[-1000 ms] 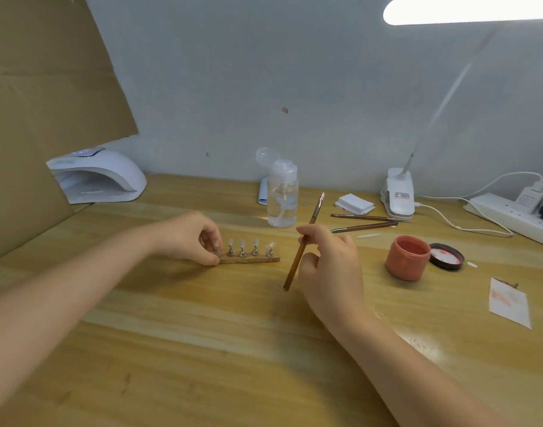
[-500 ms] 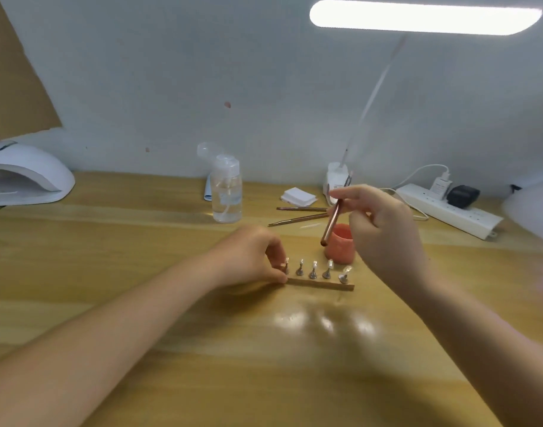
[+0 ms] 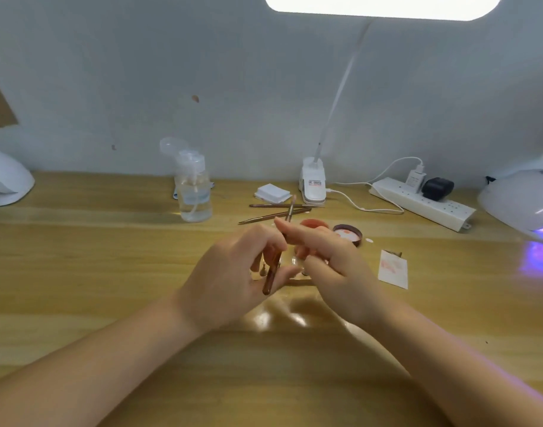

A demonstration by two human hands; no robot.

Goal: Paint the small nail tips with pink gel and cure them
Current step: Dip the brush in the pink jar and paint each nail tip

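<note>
A brown-handled brush [image 3: 271,272] stands steeply at the centre, bristles up, its lower end crossing in front of my left hand [image 3: 230,272]. My right hand [image 3: 335,266] pinches the brush near the top, index finger stretched over it. My left hand curls thumb and fingers round the left end of the nail tip stand [image 3: 295,262], which is mostly hidden between the two hands. Just behind my right fingers sits the open pink gel jar [image 3: 315,224], with its lid [image 3: 347,234] beside it. A white curing lamp [image 3: 522,201] at the far right glows purple.
A second white lamp [image 3: 5,180] sits far left. Along the back stand a clear pump bottle [image 3: 193,192], a wipe pad [image 3: 271,192], two spare brushes [image 3: 279,206], the desk lamp base [image 3: 313,186] and a power strip [image 3: 424,204]. A pink-smeared paper [image 3: 393,269] lies to the right.
My hands have come together at the centre. The brush has swung left and down across my left hand, and the stand is now mostly covered. The view has shifted right, showing the lit lamp.
</note>
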